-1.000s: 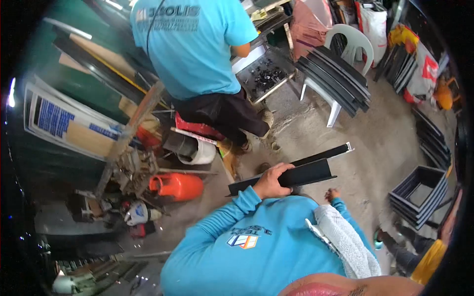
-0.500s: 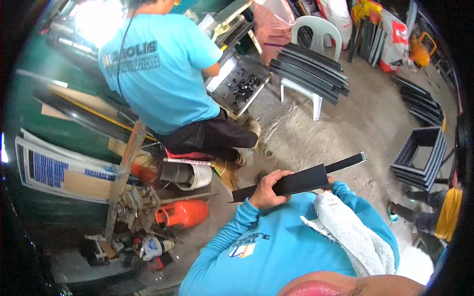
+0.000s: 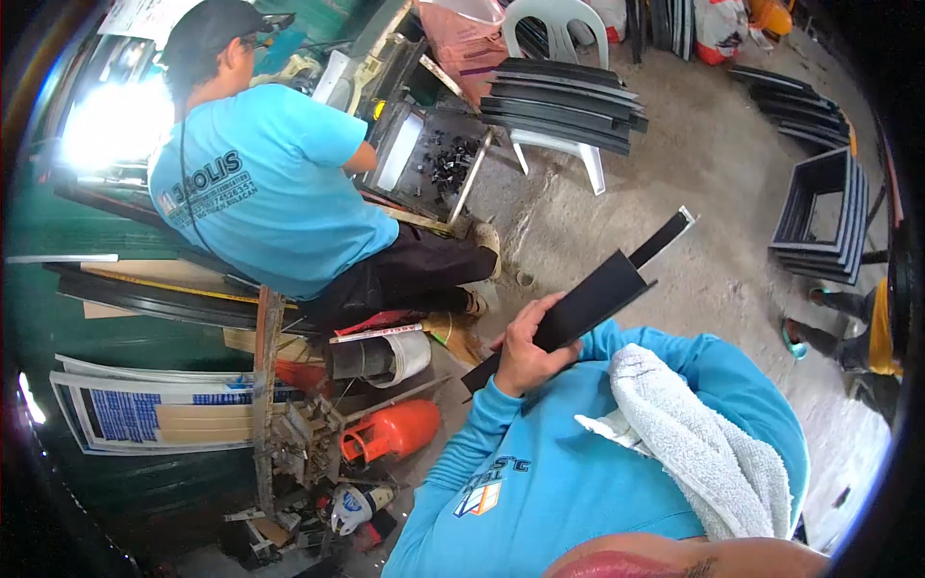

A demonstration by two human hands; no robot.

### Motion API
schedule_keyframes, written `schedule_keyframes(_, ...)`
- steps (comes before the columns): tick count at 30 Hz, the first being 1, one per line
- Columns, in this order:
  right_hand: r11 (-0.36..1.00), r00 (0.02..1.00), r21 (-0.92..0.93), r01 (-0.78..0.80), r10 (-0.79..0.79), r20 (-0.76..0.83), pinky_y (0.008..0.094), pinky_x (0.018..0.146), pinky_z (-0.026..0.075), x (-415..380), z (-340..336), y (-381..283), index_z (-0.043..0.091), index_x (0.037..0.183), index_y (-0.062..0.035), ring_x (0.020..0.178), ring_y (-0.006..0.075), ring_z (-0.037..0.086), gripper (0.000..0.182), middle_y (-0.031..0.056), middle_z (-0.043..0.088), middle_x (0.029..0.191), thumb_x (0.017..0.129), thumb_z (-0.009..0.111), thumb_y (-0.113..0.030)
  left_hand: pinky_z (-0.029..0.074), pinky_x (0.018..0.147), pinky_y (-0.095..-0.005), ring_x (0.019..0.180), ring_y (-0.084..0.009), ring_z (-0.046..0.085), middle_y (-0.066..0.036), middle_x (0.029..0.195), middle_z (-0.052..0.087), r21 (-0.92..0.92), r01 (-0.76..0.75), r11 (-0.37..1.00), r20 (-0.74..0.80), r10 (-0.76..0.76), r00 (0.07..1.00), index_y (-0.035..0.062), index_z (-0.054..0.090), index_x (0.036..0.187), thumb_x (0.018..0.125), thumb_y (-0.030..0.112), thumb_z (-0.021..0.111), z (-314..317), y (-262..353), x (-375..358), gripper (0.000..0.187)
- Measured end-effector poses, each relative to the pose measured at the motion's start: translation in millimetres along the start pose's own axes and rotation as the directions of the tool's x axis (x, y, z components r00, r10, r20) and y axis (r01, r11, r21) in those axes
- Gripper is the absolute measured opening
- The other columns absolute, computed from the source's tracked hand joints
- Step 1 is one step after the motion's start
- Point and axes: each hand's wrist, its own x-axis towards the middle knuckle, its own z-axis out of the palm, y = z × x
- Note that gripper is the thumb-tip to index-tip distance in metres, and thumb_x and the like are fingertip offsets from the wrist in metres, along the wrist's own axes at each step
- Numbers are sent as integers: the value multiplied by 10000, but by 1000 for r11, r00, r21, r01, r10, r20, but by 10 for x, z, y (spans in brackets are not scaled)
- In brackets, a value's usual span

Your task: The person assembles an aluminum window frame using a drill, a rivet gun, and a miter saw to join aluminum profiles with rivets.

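Note:
My left hand [image 3: 536,349] is closed around a wide black profile [image 3: 599,297], thumb on the near face and fingers over the upper edge. The profile slants up to the right in front of my chest. Behind its far end juts a narrower black strip [image 3: 663,239] with a bright silvery tip. My right sleeve [image 3: 665,339] reaches in behind the profile, and the right hand itself is hidden there. A white towel [image 3: 689,433] hangs over my shoulder.
A co-worker [image 3: 279,183] in a blue shirt works at a bench, left. Black profiles [image 3: 564,104] lie across a white chair [image 3: 554,24]. Black frames [image 3: 819,217] are stacked at right, near another person's legs [image 3: 843,328]. An orange gas cylinder [image 3: 390,431] lies at lower left.
The profile and strip have tilted more steeply, their right ends swinging upward. My view has shifted. The right hand, partly visible before, is now hidden; the left keeps its hold.

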Motion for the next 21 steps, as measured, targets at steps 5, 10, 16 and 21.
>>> schedule_keyframes(5,996,999,86,37,-37,-1,328,931,452,19,7,40,541,1238,-39,1076,171,561,558,76,609,1156,734,778,-74,471,883,-343,1027,-238,581,-108,1025,610,-143,-9,990,-161,-14,987,18,544,1266,751,141,771,-76,-114,-121,576)
schedule_keyframes(10,964,1000,268,3,-1,-9,328,1012,420,-39,-128,174,506,1291,-54,1182,166,507,658,64,565,1254,704,798,5,446,647,-253,696,-96,533,-19,760,589,-167,404,900,-366,-437,822,15,633,917,868,94,634,-495,-1039,-1479,93)
schedule_keyframes(16,876,996,481,7,40,-86,345,1062,386,41,-335,220,511,1300,-61,1235,181,483,652,59,547,1301,714,782,30,461,589,-299,636,-143,551,-34,706,590,-99,922,373,116,-916,383,21,640,852,855,141,649,-120,-1020,-2893,121)
schedule_keyframes(21,880,994,474,18,37,-105,350,1068,390,32,-207,299,509,1311,-59,1244,183,486,655,59,552,1306,717,763,50,467,598,-308,650,-155,564,-46,714,597,-166,925,342,82,-930,359,25,636,868,845,160,658,65,-1118,-3184,139)
